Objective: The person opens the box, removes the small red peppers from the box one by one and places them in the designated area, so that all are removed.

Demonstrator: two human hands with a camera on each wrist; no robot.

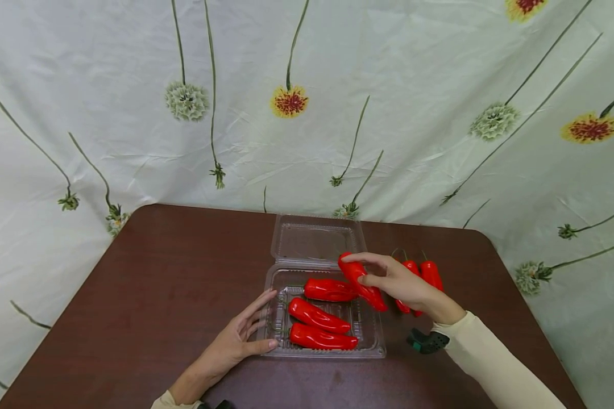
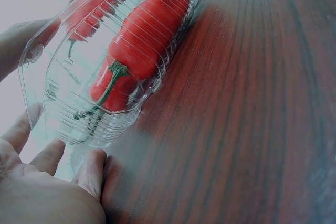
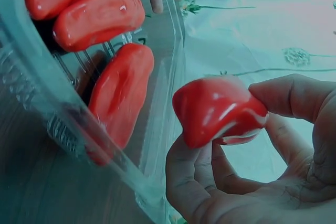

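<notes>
A clear plastic clamshell box (image 1: 376, 341) lies with its lid (image 1: 317, 241) folded back. Three red peppers lie inside: a front pepper (image 1: 322, 337), a middle pepper (image 1: 318, 316) and a back pepper (image 1: 328, 289). My right hand (image 1: 401, 281) grips another red pepper (image 3: 218, 109) between thumb and fingers, above the box's right edge. My left hand (image 1: 235, 335) has its fingers spread along the box's left side; in the left wrist view its fingertips (image 2: 93, 163) are right at the clear wall, near a green stem (image 2: 113, 80).
More red peppers (image 1: 431, 274) lie on the brown table (image 1: 194, 267) to the right of the box, partly behind my right hand. A pale cloth with printed flowers (image 1: 414, 68) hangs behind the table's far edge.
</notes>
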